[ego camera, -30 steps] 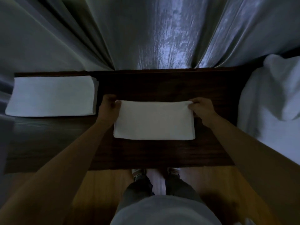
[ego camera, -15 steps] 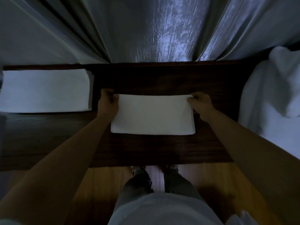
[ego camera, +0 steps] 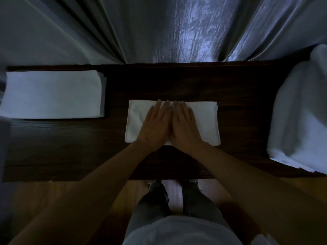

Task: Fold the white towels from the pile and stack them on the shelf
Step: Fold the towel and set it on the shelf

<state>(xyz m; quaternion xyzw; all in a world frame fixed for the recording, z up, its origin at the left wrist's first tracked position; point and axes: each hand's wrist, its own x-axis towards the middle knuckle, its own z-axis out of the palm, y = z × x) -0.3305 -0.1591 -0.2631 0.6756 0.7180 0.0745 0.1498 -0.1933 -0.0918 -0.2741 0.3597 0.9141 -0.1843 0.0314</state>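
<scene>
A folded white towel (ego camera: 205, 121) lies flat in the middle of the dark wooden shelf (ego camera: 177, 82). My left hand (ego camera: 155, 124) and my right hand (ego camera: 185, 124) rest side by side on its centre, palms down with straight fingers pressing it. A stack of folded white towels (ego camera: 53, 94) sits at the shelf's left end. A loose pile of white towels (ego camera: 299, 112) heaps up at the right end.
Grey curtains (ego camera: 177, 29) hang right behind the shelf. Bare dark wood shows between the stack and the middle towel. Below the shelf's front edge are the wooden floor (ego camera: 53, 200) and my legs and shoes (ego camera: 173, 188).
Both hands let go of the towel's far corners and moved inward to its centre, now lying flat on it. The towel stays in place.
</scene>
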